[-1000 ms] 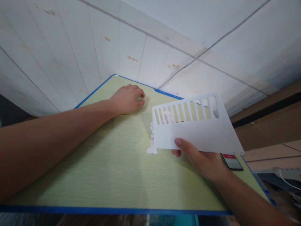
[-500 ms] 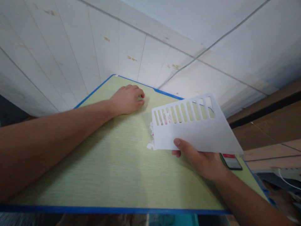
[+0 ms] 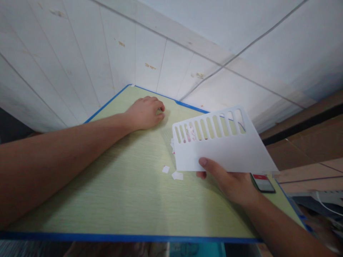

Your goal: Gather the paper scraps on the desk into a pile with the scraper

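In my right hand point(image 3: 227, 182) is a white plastic box point(image 3: 217, 155) with a row of long slots along one side, tipped on its side above the table. My thumb presses on its outer wall and the fingertips show below its lower edge. Paper scraps point(image 3: 190, 132) show through the left slots, and others stick out at the box's left end. Two small white paper pieces point(image 3: 177, 175) lie on the table just below that end. My left hand point(image 3: 146, 113) rests on the table's far left part with loosely curled fingers, thumb and forefinger apart, holding nothing.
The pale wood-grain table point(image 3: 120, 200) has blue edging. A phone point(image 3: 264, 183) lies partly under the box's right corner. Behind stands a white panelled wall point(image 3: 147, 50) with a grey cable point(image 3: 246, 48) running down to the table. Something turquoise point(image 3: 198, 250) is below the front edge.
Paper pieces that were falling from the box's left end now lie on the table below it. The box has shifted very slightly; my left hand has stayed still.
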`<move>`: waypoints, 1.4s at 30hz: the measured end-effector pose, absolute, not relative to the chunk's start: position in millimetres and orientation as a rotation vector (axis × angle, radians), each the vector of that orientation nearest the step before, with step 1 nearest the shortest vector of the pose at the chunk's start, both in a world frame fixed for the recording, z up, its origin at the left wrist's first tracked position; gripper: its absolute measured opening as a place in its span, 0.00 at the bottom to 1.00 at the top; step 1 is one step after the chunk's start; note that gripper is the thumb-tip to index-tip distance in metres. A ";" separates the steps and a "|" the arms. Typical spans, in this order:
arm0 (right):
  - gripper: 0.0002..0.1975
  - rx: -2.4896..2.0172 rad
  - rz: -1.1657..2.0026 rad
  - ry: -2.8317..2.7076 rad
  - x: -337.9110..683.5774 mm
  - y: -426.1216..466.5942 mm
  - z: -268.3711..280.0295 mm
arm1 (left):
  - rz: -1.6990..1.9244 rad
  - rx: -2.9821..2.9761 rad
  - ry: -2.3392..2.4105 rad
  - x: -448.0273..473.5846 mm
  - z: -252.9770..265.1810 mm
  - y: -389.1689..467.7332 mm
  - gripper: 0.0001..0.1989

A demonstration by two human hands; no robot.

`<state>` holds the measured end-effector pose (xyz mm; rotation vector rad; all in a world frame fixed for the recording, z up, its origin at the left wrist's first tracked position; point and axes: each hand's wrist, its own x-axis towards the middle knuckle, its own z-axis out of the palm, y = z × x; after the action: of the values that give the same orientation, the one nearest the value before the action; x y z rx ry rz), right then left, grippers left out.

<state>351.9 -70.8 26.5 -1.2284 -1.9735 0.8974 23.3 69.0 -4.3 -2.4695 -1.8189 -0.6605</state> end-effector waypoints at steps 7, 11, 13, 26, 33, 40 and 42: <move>0.18 -1.200 0.955 -1.994 354.8 -74.0 25.4 | -0.629 -2.462 -1.858 25.4 -1.3 67.7 0.25; 0.18 -1.111 0.820 -2.094 349.8 -74.4 28.5 | -0.626 -2.461 -1.829 23.9 -3.6 69.8 0.25; 0.18 -1.119 0.761 -2.087 348.8 -74.2 29.2 | -0.633 -2.461 -1.813 23.0 -5.1 71.0 0.24; 0.17 -1.032 0.933 -2.108 352.0 -76.4 30.3 | -0.640 -2.464 -1.809 21.7 -6.3 71.8 0.24; 0.18 -1.062 0.846 -2.082 353.8 -75.0 28.0 | -0.614 -2.454 -1.815 23.4 -4.0 70.2 0.25; 0.18 -1.016 0.969 -2.088 355.1 -77.4 24.4 | -0.613 -2.445 -1.829 23.8 -3.5 69.3 0.24; 0.18 -1.028 0.969 -2.097 351.5 -78.0 29.5 | -0.607 -2.441 -1.836 24.4 -3.0 68.7 0.24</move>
<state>351.5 -78.0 29.5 -1.0281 -2.0973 0.9694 24.4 68.7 -3.0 -2.4408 -1.8355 -0.6065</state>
